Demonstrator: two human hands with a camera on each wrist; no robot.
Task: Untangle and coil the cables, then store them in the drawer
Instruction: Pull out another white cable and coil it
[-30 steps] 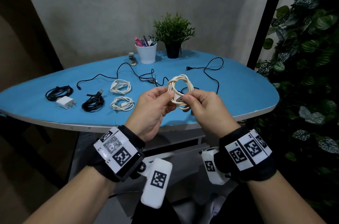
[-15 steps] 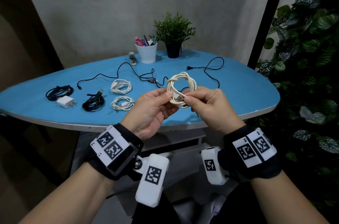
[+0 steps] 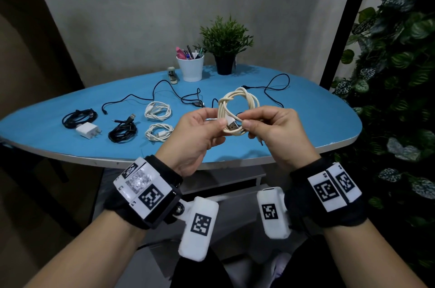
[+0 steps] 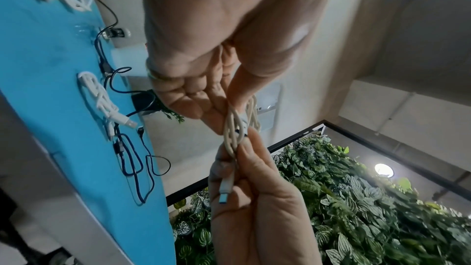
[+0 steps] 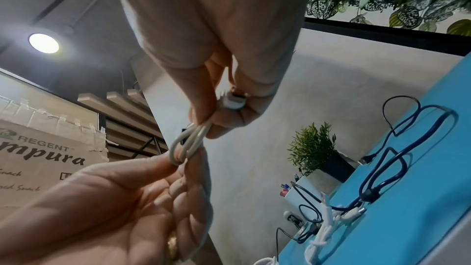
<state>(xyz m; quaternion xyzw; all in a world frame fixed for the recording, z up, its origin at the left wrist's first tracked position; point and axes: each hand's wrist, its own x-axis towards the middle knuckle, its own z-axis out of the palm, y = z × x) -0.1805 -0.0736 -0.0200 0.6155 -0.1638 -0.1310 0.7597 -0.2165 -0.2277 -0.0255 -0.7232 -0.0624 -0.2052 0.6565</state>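
Note:
A cream cable (image 3: 222,108), wound into a small coil, hangs in the air above the front edge of the blue table (image 3: 306,122). My left hand (image 3: 217,127) pinches the coil's left side between thumb and fingers. On the lower right, my right hand (image 3: 249,128) pinches it beside the USB plug (image 3: 231,125). The left wrist view shows the coil (image 4: 231,128) edge-on, with the cable's other plug (image 4: 225,186) lying in the right palm. The right wrist view shows the strands (image 5: 188,144) between both hands. A long black cable (image 3: 188,99) lies loose across the table.
Two white coils (image 3: 158,111) (image 3: 159,135), two black bundles (image 3: 79,117) (image 3: 122,131) and a white charger (image 3: 88,130) lie on the table's left half. A pen cup (image 3: 190,68), a potted plant (image 3: 224,47) and a stapler (image 3: 173,74) stand at the back. Leafy wall (image 3: 395,75) at right.
Both hands have lifted the cream coil slightly and turned it. The USB plug now shows between the two thumbs. Nothing on the table has moved.

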